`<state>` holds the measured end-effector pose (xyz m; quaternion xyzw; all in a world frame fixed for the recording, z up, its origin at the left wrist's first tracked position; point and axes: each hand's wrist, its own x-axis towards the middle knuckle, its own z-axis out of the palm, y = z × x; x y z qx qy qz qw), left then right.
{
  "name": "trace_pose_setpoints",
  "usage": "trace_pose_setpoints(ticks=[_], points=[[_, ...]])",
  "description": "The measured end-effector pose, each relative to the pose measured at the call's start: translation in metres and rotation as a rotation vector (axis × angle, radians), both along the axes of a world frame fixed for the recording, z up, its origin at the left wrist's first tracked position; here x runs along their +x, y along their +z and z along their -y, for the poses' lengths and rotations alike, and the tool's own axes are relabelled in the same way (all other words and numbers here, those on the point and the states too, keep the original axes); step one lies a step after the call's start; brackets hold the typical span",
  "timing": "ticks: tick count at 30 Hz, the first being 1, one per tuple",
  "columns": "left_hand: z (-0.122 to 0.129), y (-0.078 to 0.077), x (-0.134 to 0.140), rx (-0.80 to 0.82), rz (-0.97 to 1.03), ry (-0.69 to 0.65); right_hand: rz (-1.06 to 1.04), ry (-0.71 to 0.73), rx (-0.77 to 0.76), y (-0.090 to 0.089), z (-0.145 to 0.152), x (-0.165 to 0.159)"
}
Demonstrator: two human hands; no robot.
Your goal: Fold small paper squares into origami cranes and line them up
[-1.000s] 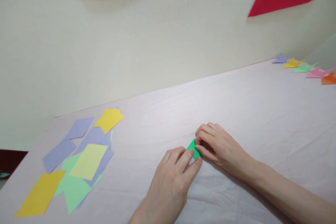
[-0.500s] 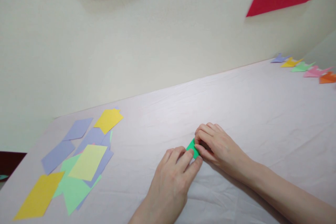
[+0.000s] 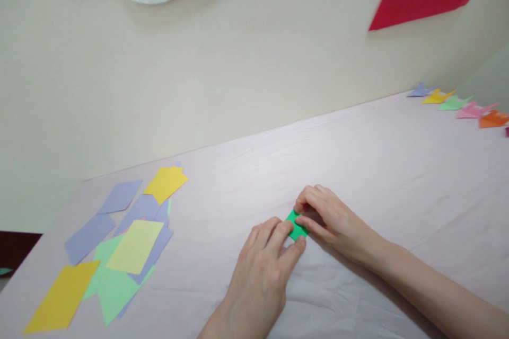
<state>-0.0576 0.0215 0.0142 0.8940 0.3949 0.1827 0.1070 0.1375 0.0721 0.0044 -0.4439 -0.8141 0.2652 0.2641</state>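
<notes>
A small piece of bright green folded paper (image 3: 296,229) lies on the cloth-covered table between my two hands. My left hand (image 3: 264,265) has its thumb on the paper's near edge and its fingertips on the left edge. From the right, my right hand (image 3: 336,222) grips it, with the thumb on top of the paper and the curled index finger at its far corner. The fingers hide parts of the paper's edges, so its full shape does not show.
Loose sheets of yellow (image 3: 59,296), purple (image 3: 89,238) and green paper (image 3: 115,291) overlap on the left. Several small folded paper shapes, among them an orange one (image 3: 493,118), line the far right. A pale wall (image 3: 238,74) rises behind the table.
My right thumb and index finger have spread apart, and more of the green paper shows between my hands. The view has shifted slightly.
</notes>
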Motion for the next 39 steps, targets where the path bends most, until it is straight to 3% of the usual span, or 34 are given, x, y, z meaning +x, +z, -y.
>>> trace_pose_setpoints(ticks=[5, 24, 33, 39], points=[[0.0, -0.003, -0.001, 0.027, 0.031, -0.03, -0.036, 0.009, -0.102, 0.006, 0.0, 0.003], [0.003, 0.0, 0.0, -0.084, -0.038, -0.05, -0.15, -0.063, -0.152, 0.0, -0.004, 0.0], [0.006, 0.001, 0.0, -0.251, 0.063, 0.065, -0.045, -0.044, -0.089, 0.004, 0.001, -0.001], [0.008, 0.0, 0.002, -0.23, 0.055, 0.072, 0.049, 0.002, -0.134, 0.011, 0.012, -0.002]])
